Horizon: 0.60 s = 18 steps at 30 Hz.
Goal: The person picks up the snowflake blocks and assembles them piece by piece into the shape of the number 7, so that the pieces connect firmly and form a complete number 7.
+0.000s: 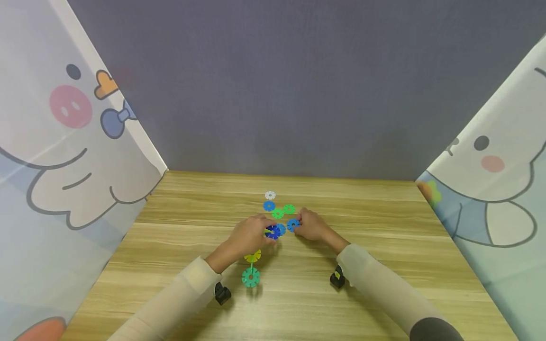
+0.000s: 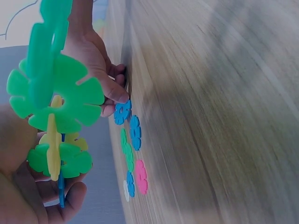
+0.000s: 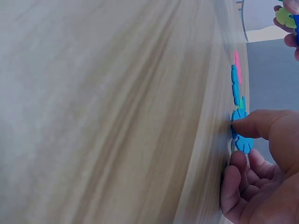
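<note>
My left hand (image 1: 249, 234) holds a joined chain of notched plastic snowflake discs. A dark blue disc (image 1: 273, 232) of the chain is at its fingertips. Below the hand hang a yellow disc (image 1: 253, 256) and a green disc (image 1: 250, 277); the left wrist view shows another green disc (image 2: 77, 160) between them and the fingers. My right hand (image 1: 313, 226) pinches a loose blue disc (image 1: 293, 225) at the tabletop, its thumb (image 3: 257, 123) on the near face. Behind the left hand's disc lies a lighter blue disc (image 1: 280, 229), partly covered.
Beyond the hands lie two green discs (image 1: 277, 213), a blue disc (image 1: 269, 206) and a white disc (image 1: 270, 195). A pink disc (image 2: 141, 176) shows in the left wrist view. A grey panel (image 1: 290, 94) borders the wooden table (image 1: 298, 303) at the back; cartoon-printed sheets (image 1: 85, 156) flank it.
</note>
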Available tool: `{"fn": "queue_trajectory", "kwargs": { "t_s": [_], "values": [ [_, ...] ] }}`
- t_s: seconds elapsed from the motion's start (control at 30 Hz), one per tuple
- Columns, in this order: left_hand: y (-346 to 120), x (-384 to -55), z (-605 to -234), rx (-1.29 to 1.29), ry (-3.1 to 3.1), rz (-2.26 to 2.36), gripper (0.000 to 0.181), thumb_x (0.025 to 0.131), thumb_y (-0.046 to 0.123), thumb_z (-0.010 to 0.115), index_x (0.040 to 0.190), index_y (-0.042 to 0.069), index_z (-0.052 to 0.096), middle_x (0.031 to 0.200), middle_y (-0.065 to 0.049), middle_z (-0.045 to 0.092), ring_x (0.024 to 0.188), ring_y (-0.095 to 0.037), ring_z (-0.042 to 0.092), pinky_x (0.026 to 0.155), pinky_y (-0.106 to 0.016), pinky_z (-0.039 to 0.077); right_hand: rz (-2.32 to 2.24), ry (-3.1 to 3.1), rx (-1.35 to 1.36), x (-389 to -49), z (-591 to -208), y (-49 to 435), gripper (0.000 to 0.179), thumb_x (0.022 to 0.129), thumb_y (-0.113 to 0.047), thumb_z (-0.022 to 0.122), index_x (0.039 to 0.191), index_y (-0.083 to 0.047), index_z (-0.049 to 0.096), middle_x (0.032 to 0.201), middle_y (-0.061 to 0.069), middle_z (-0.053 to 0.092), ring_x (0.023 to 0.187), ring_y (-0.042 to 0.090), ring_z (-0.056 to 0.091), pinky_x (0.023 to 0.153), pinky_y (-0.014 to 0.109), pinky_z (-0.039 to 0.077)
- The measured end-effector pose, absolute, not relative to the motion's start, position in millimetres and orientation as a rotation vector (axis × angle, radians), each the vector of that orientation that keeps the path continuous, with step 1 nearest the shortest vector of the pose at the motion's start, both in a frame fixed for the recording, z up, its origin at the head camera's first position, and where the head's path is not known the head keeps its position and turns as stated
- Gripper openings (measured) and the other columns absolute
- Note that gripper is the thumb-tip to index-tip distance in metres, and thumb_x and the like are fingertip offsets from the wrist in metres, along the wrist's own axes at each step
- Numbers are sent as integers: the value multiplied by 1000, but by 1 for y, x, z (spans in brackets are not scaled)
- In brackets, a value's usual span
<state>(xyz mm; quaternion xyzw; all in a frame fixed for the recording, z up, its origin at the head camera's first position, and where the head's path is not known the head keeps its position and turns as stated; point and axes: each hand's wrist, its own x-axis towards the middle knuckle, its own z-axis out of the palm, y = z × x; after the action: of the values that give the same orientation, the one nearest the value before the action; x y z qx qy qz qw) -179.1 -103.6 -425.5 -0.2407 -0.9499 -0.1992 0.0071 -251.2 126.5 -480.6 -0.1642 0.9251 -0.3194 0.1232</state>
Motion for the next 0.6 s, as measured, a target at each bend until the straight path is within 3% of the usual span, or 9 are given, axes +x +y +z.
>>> {"fn": "queue_trajectory", "kwargs": {
  "t_s": [0.27, 0.47, 0.6],
  "values": [
    [-102, -180, -426, -749, -2985, -609, 52, 83, 31, 86, 128, 10, 71, 127, -8, 71, 110, -27, 70, 87, -43, 61, -942, 2729, -515, -252, -485, 128, 26, 88, -9, 75, 105, -4, 57, 82, 1, 54, 70, 13, 48, 63, 24, 40],
    [-102, -181, -425, -733, -3022, -596, 54, 84, 33, 85, 131, 11, 70, 134, -9, 68, 118, -30, 68, 91, -46, 60, -932, 2766, -653, -252, -487, 132, 9, 93, -10, 71, 93, -7, 61, 76, -2, 52, 68, 12, 46, 62, 24, 38],
    [-103, -180, -425, -734, -3028, -587, 54, 85, 33, 84, 132, 11, 69, 135, -10, 67, 119, -30, 68, 92, -46, 60, -990, 2743, -697, -251, -485, 135, 8, 97, -12, 65, 91, -9, 62, 75, -1, 55, 65, 11, 46, 59, 23, 39]
  ]
}}
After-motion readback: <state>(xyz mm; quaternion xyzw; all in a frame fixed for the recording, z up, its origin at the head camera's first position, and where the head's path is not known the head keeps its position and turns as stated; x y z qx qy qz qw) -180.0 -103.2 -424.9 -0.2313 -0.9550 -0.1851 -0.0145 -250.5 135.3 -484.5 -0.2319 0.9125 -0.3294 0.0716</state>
